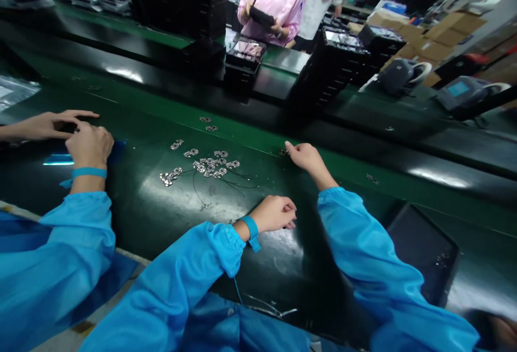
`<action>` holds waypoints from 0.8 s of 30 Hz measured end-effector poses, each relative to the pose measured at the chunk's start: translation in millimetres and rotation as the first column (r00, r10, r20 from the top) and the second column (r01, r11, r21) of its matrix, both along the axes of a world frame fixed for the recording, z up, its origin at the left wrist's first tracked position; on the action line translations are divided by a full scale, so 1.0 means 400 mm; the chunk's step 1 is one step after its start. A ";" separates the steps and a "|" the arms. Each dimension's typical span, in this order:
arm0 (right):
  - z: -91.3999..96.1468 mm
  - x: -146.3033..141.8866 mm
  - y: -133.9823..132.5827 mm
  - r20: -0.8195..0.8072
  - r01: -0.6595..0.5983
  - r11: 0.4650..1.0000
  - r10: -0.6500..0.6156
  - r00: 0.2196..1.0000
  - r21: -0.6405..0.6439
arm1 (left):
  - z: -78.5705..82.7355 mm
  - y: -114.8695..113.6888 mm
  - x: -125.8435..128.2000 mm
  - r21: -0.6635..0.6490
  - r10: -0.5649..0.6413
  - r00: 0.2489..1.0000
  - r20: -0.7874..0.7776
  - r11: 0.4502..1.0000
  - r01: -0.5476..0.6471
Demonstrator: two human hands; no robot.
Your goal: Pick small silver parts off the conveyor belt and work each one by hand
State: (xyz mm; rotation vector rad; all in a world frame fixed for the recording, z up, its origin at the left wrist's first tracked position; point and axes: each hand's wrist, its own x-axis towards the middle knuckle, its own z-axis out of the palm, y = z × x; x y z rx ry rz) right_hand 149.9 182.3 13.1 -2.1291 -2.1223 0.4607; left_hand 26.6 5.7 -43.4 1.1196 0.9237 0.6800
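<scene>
With a blue wristband at its cuff, my left hand (275,213) is low over the dark green bench, fingers curled in. Whatever may be inside those fingers is hidden. Farther out, my right hand (306,158) pinches a small circuit board (284,152) at its fingertips, by the edge of the green conveyor belt. Left of both hands lies a loose group of small circuit boards (209,166), some with thin black wires trailing toward my left hand. Two more small boards (211,128) rest on the belt behind the group.
A co-worker's hands (89,145) work over a shiny blue sheet (60,158) at the left. A dark flat panel (424,250) lies at the right. Black tray stacks (331,67) stand beyond the belt, where a person in pink (274,2) holds a dark object. Another small board (371,179) sits right.
</scene>
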 end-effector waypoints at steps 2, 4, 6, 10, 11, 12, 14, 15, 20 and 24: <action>0.002 -0.022 0.005 0.034 0.021 0.998 -0.019 0.999 -0.054 | 0.004 0.001 -0.001 -0.004 0.000 1.000 -0.003 1.000 0.000; 0.004 -0.057 0.006 0.079 0.022 0.997 -0.016 0.997 -0.075 | 0.011 0.001 -0.003 -0.010 0.002 1.000 -0.008 1.000 -0.002; 0.005 -0.091 0.008 0.115 0.000 0.998 0.008 0.993 -0.064 | 0.018 0.001 -0.005 -0.011 -0.002 1.000 -0.016 1.000 0.002; 0.004 -0.119 0.012 0.123 -0.014 0.997 0.023 0.992 -0.069 | 0.028 0.001 -0.007 -0.015 -0.011 1.000 -0.022 1.000 0.011; 0.003 -0.119 0.013 0.120 -0.009 0.997 0.017 0.993 -0.072 | 0.029 0.002 -0.007 -0.016 -0.013 1.000 -0.023 1.000 0.012; 0.001 -0.118 0.014 0.118 -0.004 0.997 0.013 0.993 -0.074 | 0.032 0.002 -0.007 -0.016 -0.012 1.000 -0.026 1.000 0.012; -0.003 -0.118 0.016 0.113 0.008 0.997 0.000 0.994 -0.071 | 0.037 0.002 -0.008 -0.018 -0.013 0.999 -0.036 1.000 0.012; -0.005 -0.122 0.017 0.110 0.016 0.998 -0.009 0.994 -0.067 | 0.040 0.002 -0.009 -0.017 -0.013 0.999 -0.041 1.000 0.012; -0.016 -0.165 0.030 0.053 0.052 0.997 -0.049 0.997 -0.050 | 0.048 0.003 -0.013 0.002 -0.015 0.999 -0.043 1.000 0.015; -0.007 -0.169 0.025 -0.042 0.040 0.999 -0.040 0.998 0.011 | 0.050 0.004 -0.010 -0.050 -0.006 1.000 0.000 0.999 0.006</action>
